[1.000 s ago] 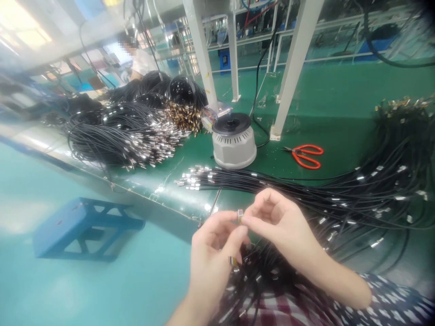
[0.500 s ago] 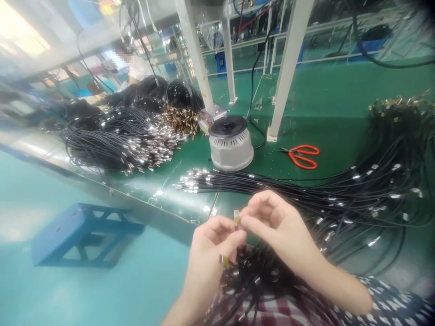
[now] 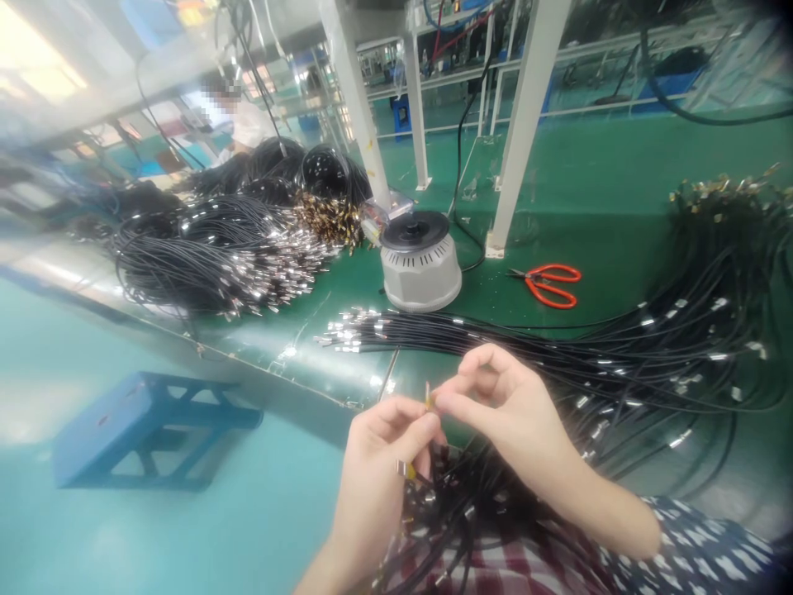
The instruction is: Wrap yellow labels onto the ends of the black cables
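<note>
Between my two hands a small metal cable connector (image 3: 428, 398) with a yellowish part stands upright. My left hand (image 3: 387, 450) pinches it from below, thumb against forefinger. From the right, the thumb and forefinger of my right hand (image 3: 496, 405) are closed at its side. A second connector (image 3: 405, 469), silver and yellow, pokes out under my left thumb; the fingers partly hide it. Below both hands, a bunch of black cables (image 3: 471, 496) with metal ends lies over my lap on a red checked cloth (image 3: 514, 566).
A grey round device (image 3: 422, 277) with a black top stands on the green table. Red-handled cutters (image 3: 548, 285) lie beside it. Cable bundles (image 3: 186, 264) fill the left; more cables (image 3: 588, 355) stretch right. A blue stool (image 3: 154, 430) stands on the floor. A person (image 3: 248, 124) sits far left.
The connector at my fingertips has turned, showing a narrow edge where a broader silver face showed before. My right hand has shifted slightly left.
</note>
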The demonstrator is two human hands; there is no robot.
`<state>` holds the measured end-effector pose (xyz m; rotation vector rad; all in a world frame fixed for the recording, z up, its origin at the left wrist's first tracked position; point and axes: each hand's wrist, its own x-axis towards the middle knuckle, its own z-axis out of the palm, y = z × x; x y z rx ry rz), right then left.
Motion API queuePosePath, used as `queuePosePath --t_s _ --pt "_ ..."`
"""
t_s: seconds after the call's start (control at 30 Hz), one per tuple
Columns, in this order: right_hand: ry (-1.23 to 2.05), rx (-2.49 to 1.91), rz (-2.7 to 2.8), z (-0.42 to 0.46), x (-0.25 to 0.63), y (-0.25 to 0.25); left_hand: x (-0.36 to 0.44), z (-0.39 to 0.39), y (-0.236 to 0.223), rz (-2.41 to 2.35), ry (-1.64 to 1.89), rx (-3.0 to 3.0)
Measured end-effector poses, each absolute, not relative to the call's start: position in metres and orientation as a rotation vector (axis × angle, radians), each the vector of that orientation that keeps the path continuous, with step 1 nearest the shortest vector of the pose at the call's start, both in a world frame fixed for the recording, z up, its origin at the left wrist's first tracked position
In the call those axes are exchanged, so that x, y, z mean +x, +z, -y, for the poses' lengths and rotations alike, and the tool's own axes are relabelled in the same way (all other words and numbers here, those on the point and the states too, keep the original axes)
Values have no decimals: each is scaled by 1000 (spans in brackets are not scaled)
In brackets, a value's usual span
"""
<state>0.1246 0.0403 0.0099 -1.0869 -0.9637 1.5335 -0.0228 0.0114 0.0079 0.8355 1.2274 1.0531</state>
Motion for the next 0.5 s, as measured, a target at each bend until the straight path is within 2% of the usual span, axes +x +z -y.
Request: queuePosePath --t_s 0.23,0.5 --pt "1747 -894 910 -47 126 10 -24 -14 4 -1036 977 787" --pt "1507 -1036 1046 -38 128 11 -23 -10 4 -1145 1046 771"
